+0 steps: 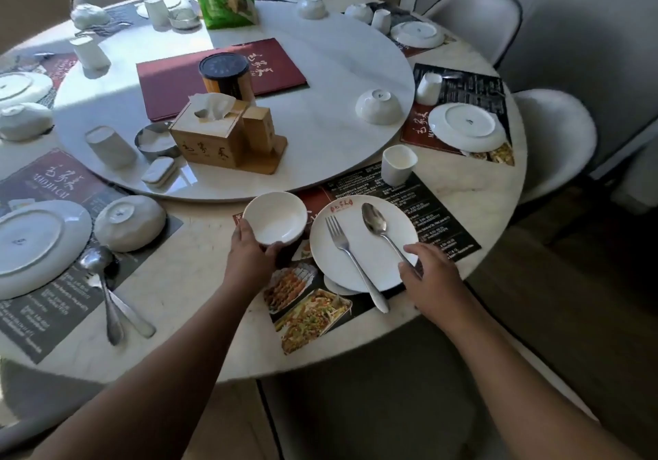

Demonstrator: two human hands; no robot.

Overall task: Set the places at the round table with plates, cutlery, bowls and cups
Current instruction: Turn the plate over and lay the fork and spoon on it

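Round, pale marble bench in a dining room, seen from above, with a person's 2 bare arms reaching in. At the nearest place, a white plate sits right way up on a dark printed placemat. A fork lies on the plate's left half, its handle overhanging the near rim. A spoon lies to its right, bowl end toward the far rim. The right hand is at the plate's near right edge, thumb and forefinger pinching the spoon's handle. Just left of the plate, the left hand grips a white bowl by its near rim, open side up; whether it rests on the placemat is unclear. A white cup stands upright at the placemat's far edge. Further left, another place has an overturned plate, an overturned bowl and a second spoon. Behind, a raised turntable carries a wooden tissue box, a red menu and a black-lidded jar. White chairs ring the bench.
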